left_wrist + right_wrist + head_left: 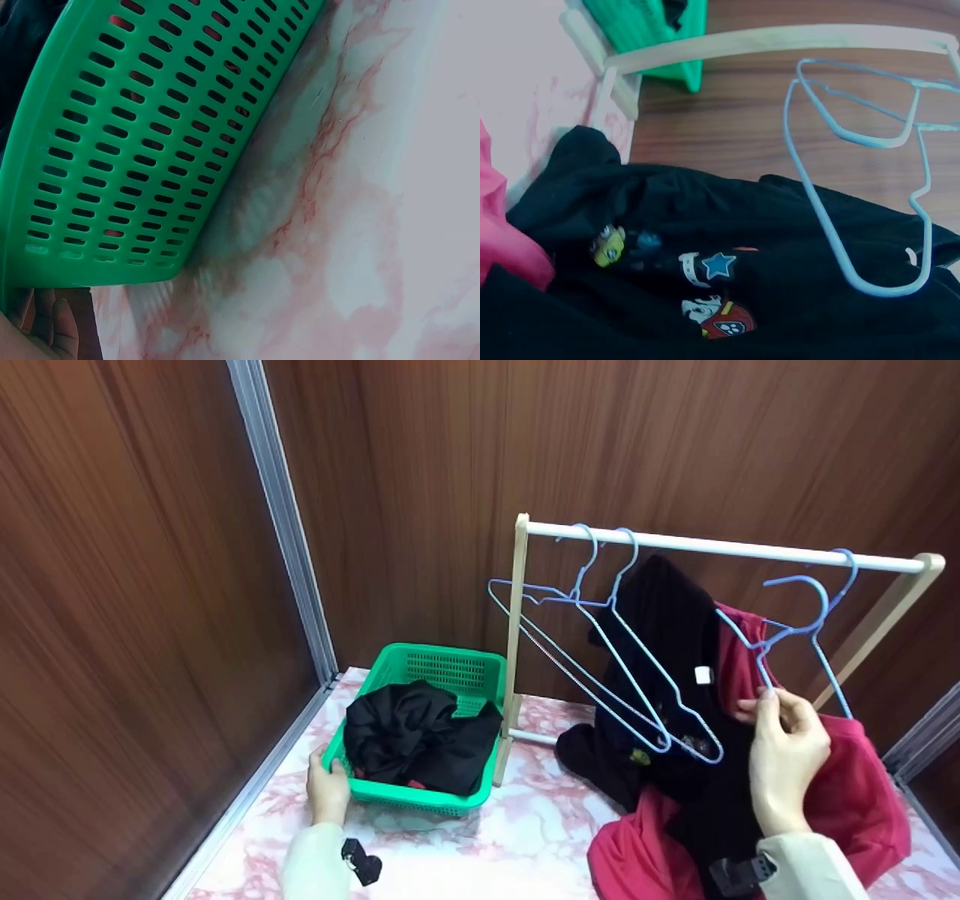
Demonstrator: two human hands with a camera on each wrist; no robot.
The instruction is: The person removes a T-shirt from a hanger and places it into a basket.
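My left hand (pixel 328 791) grips the rim of a green plastic basket (pixel 420 797) at its front left corner, with fingers below the rim in the left wrist view. Crumpled black clothing (pixel 405 727) fills much of the basket. On the right, my right hand (pixel 787 750) pinches a blue wire hanger (pixel 795 637), whose hook is off the rail. Around that hand hang a black and red garment, its black part (pixel 660 660) bearing a white tag and cartoon prints (pixel 720 319), its red part (pixel 862 787) reaching down to the table.
A small rack with a white rail (pixel 712 544) and wooden posts (pixel 514 637) stands beside the basket. Two bare hangers (pixel 622 660) hang at its left; another hanger (pixel 850 574) hangs near its right end. Wood-grain walls (pixel 420 495) enclose the marbled table (pixel 525 832).
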